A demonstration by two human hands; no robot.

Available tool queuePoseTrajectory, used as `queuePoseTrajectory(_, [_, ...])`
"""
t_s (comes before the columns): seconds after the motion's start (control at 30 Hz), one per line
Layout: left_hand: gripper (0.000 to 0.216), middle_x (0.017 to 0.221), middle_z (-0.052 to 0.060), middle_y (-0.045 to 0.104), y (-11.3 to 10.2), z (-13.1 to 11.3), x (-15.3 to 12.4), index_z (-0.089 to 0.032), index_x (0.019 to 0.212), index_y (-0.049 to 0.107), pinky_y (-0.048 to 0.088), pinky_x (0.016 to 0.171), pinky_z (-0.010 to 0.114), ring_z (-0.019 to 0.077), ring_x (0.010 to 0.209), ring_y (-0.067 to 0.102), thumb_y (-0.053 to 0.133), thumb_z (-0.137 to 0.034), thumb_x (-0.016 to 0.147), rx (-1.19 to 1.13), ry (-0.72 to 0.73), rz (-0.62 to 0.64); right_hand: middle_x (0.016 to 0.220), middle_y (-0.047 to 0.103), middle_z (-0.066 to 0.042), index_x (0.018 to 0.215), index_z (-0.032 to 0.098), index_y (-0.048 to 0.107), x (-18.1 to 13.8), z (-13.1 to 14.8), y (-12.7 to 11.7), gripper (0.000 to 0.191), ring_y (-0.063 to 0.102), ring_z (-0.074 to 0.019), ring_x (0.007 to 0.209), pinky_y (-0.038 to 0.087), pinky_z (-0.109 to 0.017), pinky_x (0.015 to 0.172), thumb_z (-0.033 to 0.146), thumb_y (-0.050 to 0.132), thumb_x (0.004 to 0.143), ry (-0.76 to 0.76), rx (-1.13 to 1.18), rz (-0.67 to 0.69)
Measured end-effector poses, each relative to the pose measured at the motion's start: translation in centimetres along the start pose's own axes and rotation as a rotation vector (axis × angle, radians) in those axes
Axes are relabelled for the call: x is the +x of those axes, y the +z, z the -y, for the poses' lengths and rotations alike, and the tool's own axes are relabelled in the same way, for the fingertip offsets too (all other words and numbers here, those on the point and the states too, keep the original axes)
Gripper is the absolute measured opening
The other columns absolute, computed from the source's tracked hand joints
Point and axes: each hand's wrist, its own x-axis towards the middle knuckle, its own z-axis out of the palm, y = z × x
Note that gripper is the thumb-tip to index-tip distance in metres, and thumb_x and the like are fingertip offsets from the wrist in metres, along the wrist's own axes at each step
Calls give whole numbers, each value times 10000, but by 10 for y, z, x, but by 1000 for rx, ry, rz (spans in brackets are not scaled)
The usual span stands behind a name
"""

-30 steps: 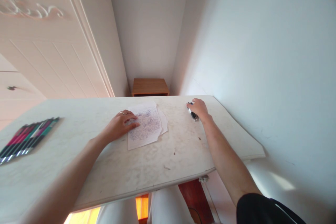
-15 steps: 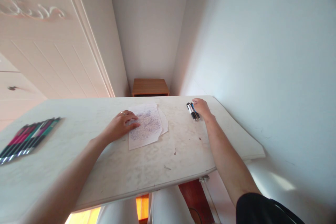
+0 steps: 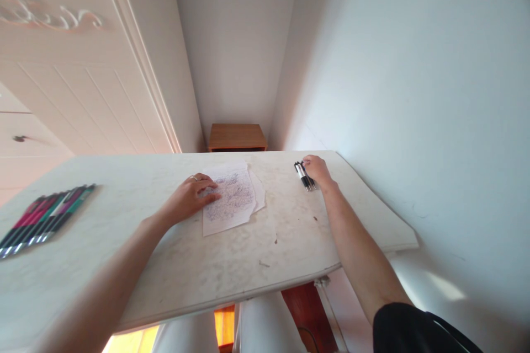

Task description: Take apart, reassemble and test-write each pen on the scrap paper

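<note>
My left hand [image 3: 191,196] lies flat with fingers apart on the left edge of a scribbled sheet of paper [image 3: 232,199] near the middle of the white table [image 3: 256,242]. A ring shows on one finger. My right hand [image 3: 317,170] is at the far right of the table, its fingers curled on a small bunch of black and white pens [image 3: 302,175] that lie on the surface. A second sheet [image 3: 259,190] peeks out from under the scribbled one.
A row of several coloured pens [image 3: 43,219] lies at the table's left end. A wooden cabinet [image 3: 236,137] stands beyond the table between a panelled door [image 3: 83,66] and the white wall [image 3: 393,94]. My legs show below the front edge.
My right hand has slid slightly to the right, uncovering the bunch of pens beside it. The left hand and the paper have stayed put.
</note>
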Motion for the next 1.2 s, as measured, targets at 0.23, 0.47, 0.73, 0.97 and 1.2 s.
queuePoseTrajectory(0.23, [435,1083,82,636,0,0,0,-220,992,736,501,827,365,205,810,611,581,-582,808,-7,-6,-2,1120,719,-89,1044,185,726,-3,3,-3,324,638,-187,1064,452,-244,884,104,474,857,40,11,-3])
queuePoseTrajectory(0.47, [447,1082,95,637,0,-1,1,-199,996,738,498,857,376,221,851,617,588,-574,805,-19,-4,3,1069,731,-90,1054,185,723,-5,5,-8,334,644,-193,1044,452,-250,886,86,502,824,73,12,-10])
queuePoseTrajectory(0.73, [391,1140,100,609,3,-2,-2,-193,1033,721,496,892,374,222,932,602,594,-504,833,-48,-8,-43,984,731,-82,922,173,738,-18,33,-17,285,634,-192,910,442,-276,860,154,462,857,-135,110,-119])
queuePoseTrajectory(0.97, [254,1094,92,629,-4,-6,-5,-212,972,721,508,879,393,238,1025,578,577,-390,860,-50,-48,-199,963,734,-61,852,203,733,-50,79,-1,247,640,-192,877,461,-285,832,233,489,873,-422,280,-60])
queuePoseTrajectory(1.2, [235,986,84,669,-29,4,-9,-185,872,726,478,831,369,230,908,595,519,-297,866,126,-370,-433,941,740,-56,840,211,737,-67,97,22,234,659,-192,899,466,-278,832,231,504,864,-577,309,56])
